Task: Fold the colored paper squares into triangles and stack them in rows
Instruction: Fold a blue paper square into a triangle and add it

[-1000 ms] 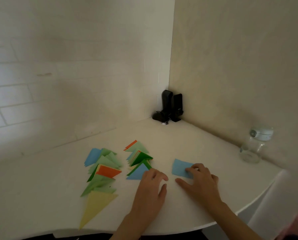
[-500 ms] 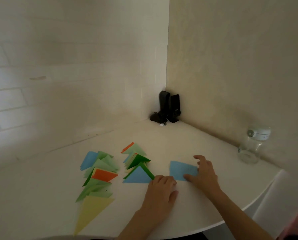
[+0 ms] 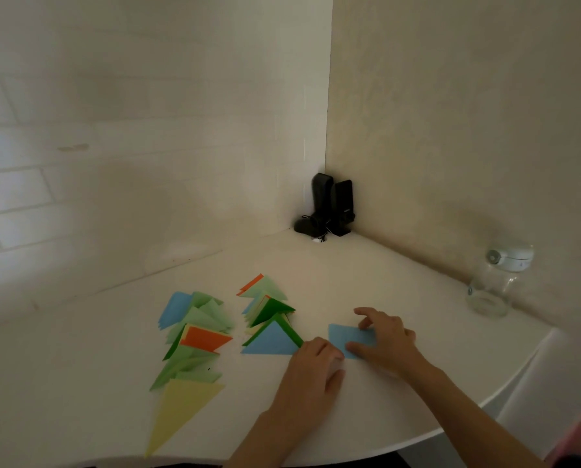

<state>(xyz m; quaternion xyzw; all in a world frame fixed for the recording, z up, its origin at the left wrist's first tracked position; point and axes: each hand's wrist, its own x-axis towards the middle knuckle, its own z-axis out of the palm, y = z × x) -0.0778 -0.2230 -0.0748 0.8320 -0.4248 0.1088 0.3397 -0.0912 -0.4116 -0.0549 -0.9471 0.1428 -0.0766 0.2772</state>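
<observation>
A blue paper square [image 3: 348, 336] lies flat on the white table [image 3: 400, 393]. My right hand [image 3: 385, 339] rests on it, fingers spread over its far and near edges. My left hand [image 3: 311, 373] lies on the table at the square's near left corner, fingers curled; whether it touches the paper I cannot tell. Left of the hands stand two rows of folded triangles. The nearer row [image 3: 268, 319] ends in a blue triangle [image 3: 272, 342]. The left row [image 3: 194, 336] holds green, orange and blue ones, with a yellow triangle [image 3: 181, 410] at its front.
Black speakers [image 3: 329, 206] stand in the wall corner at the back. A clear glass jar with a white lid [image 3: 495, 285] sits at the right by the wall. The table's curved edge [image 3: 451, 430] runs close in front of my arms.
My left hand moved right, from beside the blue triangle to the blue square's near corner. My right hand shifted on the square and spread its fingers. The view swung slightly.
</observation>
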